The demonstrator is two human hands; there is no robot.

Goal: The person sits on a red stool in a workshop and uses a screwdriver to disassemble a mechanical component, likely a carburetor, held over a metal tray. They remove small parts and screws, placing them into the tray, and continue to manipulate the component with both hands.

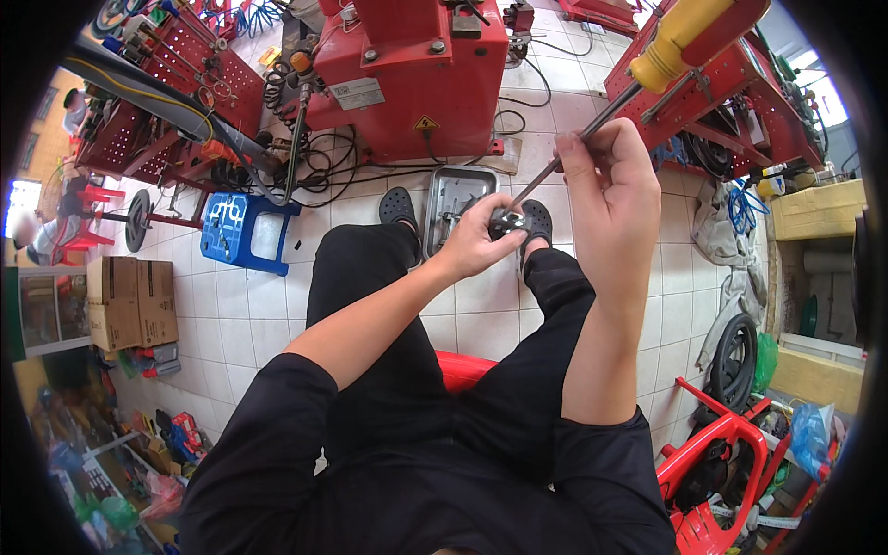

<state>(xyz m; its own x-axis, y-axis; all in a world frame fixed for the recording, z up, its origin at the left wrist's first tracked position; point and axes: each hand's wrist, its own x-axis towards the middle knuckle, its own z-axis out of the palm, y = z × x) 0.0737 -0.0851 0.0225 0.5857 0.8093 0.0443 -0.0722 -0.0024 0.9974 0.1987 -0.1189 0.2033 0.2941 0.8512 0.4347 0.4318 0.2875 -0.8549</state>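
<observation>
My right hand (618, 194) grips a long screwdriver (618, 104) by its metal shaft, thumb and fingers pinched round it. The yellow handle points up and away to the right, while the tip slants down toward my left hand (474, 242). In that left hand, its fingers curled, is a small shiny metal part (507, 220) with a dark rounded body. The screwdriver tip reaches this part; whether it sits in a screw I cannot tell. Beyond my left hand a metal tray (431, 203) lies on the floor between my feet, with several small metal pieces in it.
A large red machine (416, 111) stands ahead, with black cables and hoses on the tiles beside it. To the left are a blue plastic stool (227, 222) and cardboard boxes (113, 301). Red tool racks (712, 116) rise at right; a red chair (717, 462) and tyre (735, 356) sit lower right.
</observation>
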